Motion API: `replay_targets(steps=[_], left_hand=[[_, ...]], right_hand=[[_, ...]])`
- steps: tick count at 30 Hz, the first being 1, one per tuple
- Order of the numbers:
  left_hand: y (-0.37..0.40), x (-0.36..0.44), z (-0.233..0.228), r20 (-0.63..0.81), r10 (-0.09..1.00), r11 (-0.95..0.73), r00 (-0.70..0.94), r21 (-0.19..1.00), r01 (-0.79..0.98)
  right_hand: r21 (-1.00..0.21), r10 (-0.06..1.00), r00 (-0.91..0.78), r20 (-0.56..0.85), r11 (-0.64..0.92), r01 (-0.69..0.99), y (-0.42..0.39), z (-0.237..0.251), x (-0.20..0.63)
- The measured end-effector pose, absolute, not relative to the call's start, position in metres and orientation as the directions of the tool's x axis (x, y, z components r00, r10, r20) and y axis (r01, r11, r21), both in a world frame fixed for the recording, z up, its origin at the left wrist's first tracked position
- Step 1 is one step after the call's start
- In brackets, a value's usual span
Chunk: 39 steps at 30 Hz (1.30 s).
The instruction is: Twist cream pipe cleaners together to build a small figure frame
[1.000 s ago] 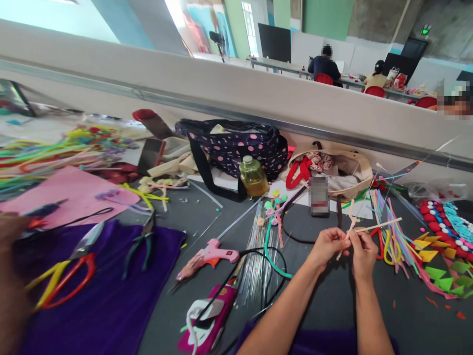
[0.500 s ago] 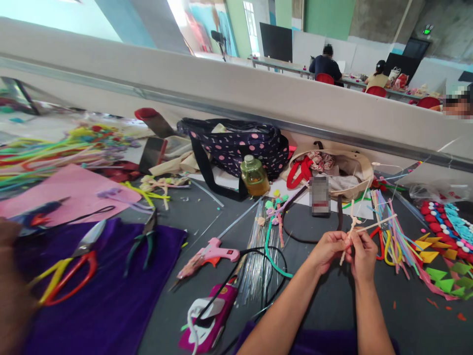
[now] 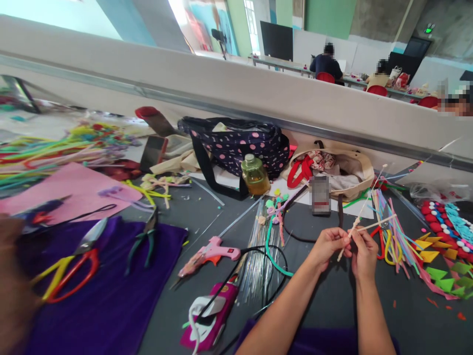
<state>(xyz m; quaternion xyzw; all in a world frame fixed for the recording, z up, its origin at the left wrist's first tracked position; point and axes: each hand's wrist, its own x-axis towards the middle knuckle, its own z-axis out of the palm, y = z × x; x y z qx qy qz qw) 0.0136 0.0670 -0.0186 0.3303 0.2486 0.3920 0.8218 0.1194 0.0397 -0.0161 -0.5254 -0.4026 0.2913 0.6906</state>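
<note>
Right of centre in the lower half of the frame, a thin cream-coloured fuzzy pipe cleaner [image 3: 353,230] is held up off the dark grey desk [image 3: 332,305] by both hands. The left hand [image 3: 328,246] is closed in a pinch on its lower part, so that the stem is kept steady; the right hand [image 3: 364,252] is closed on it just beside, fingertips almost touching those of the left, where a second strand crosses the first (a twist seems to be formed there, though the joint is too small to be sure). The stem is kept tilted, its upper end pointing to the upper right, which leaves the crossing open to view.

To the right a bundle of pastel-coloured pipe cleaners [image 3: 393,231] is laid within reach, with yellow and green felt triangles [image 3: 439,266] beyond. Left of the hands lie a pink hot-glue gun [image 3: 212,251] and its black cord [image 3: 258,266], near a sheaf of thin clear sticks [image 3: 258,256]. Nothing stands between the hands and the bundle; only the cord loops close to the left forearm. A small yellow-filled plastic bottle [image 3: 254,176] is set further back.
</note>
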Motion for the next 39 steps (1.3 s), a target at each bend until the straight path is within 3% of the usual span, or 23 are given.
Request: replay_targets(steps=[5, 13, 17, 28, 34, 39], left_hand=[[0.066, 0.014, -0.019, -0.125, 0.745, 0.541, 0.655, 0.687, -0.485], [0.066, 0.018, -0.016, -0.181, 0.825, 0.47, 0.535, 0.746, -0.472], [0.067, 0.016, -0.016, -0.2, 0.832, 0.467, 0.517, 0.756, -0.459], [0.066, 0.014, -0.016, -0.159, 0.724, 0.575, 0.672, 0.677, -0.46], [0.064, 0.02, -0.014, -0.211, 0.812, 0.508, 0.545, 0.716, -0.479], [0.064, 0.018, -0.012, -0.227, 0.831, 0.481, 0.508, 0.752, -0.451]], right_hand=[[-0.96, 0.863, 0.462, 0.204, 0.269, -0.078, 0.036, -0.009, 0.116], [-0.915, 0.775, 0.486, 0.404, 0.33, 0.234, 0.037, -0.013, 0.123], [-0.927, 0.793, 0.482, 0.374, 0.321, 0.193, 0.038, -0.017, 0.123], [-0.95, 0.829, 0.478, 0.291, 0.309, 0.042, 0.036, -0.015, 0.12], [-0.933, 0.782, 0.508, 0.361, 0.314, 0.178, 0.038, -0.018, 0.125], [-0.942, 0.797, 0.507, 0.328, 0.314, 0.117, 0.038, -0.019, 0.126]])
